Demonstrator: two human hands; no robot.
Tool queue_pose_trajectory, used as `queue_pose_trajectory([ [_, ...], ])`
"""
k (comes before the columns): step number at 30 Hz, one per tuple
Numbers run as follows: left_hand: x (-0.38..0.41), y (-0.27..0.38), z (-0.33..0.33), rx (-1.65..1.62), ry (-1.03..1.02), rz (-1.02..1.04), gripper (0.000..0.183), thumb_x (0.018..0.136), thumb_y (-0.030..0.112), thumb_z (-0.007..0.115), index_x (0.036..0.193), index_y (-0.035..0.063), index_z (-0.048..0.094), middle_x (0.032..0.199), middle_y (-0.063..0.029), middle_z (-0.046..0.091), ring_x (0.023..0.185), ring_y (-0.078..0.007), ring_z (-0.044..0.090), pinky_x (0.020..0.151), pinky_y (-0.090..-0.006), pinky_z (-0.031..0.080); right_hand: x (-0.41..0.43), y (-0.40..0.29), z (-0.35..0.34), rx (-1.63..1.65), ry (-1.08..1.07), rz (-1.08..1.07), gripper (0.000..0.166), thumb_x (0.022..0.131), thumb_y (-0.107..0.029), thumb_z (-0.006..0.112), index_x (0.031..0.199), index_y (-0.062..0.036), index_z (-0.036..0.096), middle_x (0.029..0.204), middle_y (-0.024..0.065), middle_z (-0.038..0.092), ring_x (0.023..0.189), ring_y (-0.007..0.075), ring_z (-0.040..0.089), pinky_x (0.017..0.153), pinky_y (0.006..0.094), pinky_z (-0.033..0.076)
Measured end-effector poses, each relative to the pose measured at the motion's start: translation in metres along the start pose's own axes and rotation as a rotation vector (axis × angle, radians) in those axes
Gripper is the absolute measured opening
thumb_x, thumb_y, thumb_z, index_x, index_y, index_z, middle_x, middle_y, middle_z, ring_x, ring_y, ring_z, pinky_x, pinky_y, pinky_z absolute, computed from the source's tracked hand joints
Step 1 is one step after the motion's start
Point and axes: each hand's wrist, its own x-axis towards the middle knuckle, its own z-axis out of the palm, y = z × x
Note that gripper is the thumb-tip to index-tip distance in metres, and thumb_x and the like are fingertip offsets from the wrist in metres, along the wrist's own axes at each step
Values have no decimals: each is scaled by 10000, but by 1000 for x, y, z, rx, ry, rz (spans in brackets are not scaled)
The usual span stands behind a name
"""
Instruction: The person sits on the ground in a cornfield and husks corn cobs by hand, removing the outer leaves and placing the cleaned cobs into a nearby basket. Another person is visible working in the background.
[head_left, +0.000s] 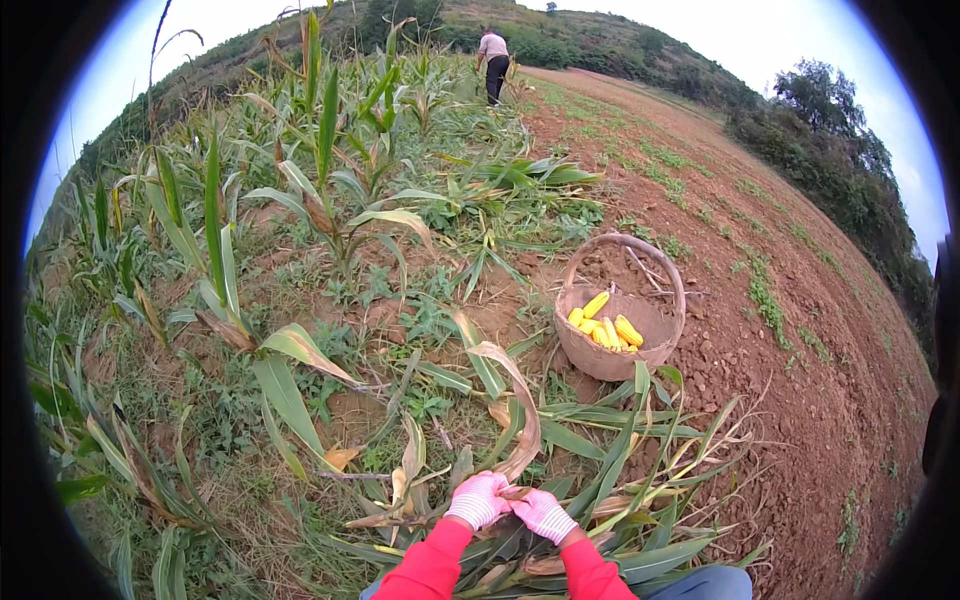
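Note:
My left hand and my right hand, both in pink-and-white striped gloves, meet low in the middle of the view. Between their fingertips they pinch a dry brown corn husk; whether an ear is inside is hidden by the gloves. A curling, withered corn leaf rises just beyond my fingers. Beneath and around both hands lies a heap of cut corn stalks with green leaves and pale husks. Farther forward and to the right stands a woven basket with a hooped handle, holding several husked yellow corn ears.
Standing corn plants fill the left side. More cut stalks lie ahead, near the edge of bare reddish soil on the right. A person stands bent over far ahead, beside the corn row. Weeds cover the ground between plants.

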Motion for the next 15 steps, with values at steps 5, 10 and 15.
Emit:
queue_pose_trajectory([
  [5, 6, -4, 9, -119, -50, 34, 296, 705, 221, 807, 852, 70, 599, 754, -96, 594, 748, -269, 619, 721, -369, 500, -2, 16, -2, -158, 73, 134, 245, 927, -119, 555, 1111, -21, 685, 1054, 167, 710, 946, 251, 693, 857, 327, 522],
  [10, 8, 28, 19, -829, -21, 61, 283, 778, 73, 765, 774, 87, 482, 697, 27, 447, 676, -72, 415, 618, -256, 420, -5, 95, -25, 12, 436, 307, 239, 945, -100, 522, 1071, 20, 686, 945, 116, 718, 895, 155, 675, 810, 293, 519],
  [15, 11, 15, 10, -305, 503, 247, 314, 727, 133, 817, 806, 74, 519, 786, -75, 484, 734, -235, 473, 676, -328, 430, 11, 41, -18, 402, 253, 174, 285, 943, -147, 630, 1172, 23, 624, 1075, 95, 688, 1014, 143, 625, 900, 288, 493],
])
